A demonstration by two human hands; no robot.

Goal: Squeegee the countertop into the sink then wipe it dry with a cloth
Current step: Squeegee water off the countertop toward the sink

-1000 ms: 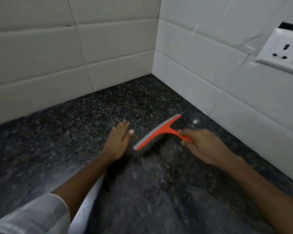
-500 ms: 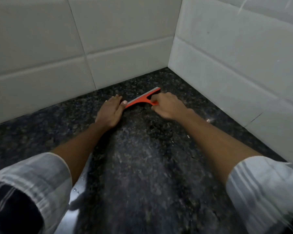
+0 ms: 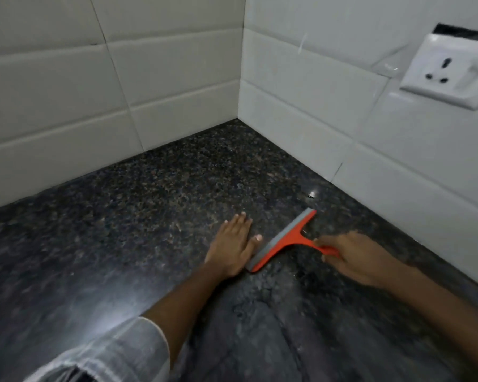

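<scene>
Squeegee step going on. Right hand (image 3: 362, 257) grips orange squeegee (image 3: 283, 239) handle, blade down on dark surface (image 3: 122, 216), lower right of frame. Left hand (image 3: 232, 246) flat, fingers straight, beside blade. Next: pull water toward sink, not seen.
</scene>
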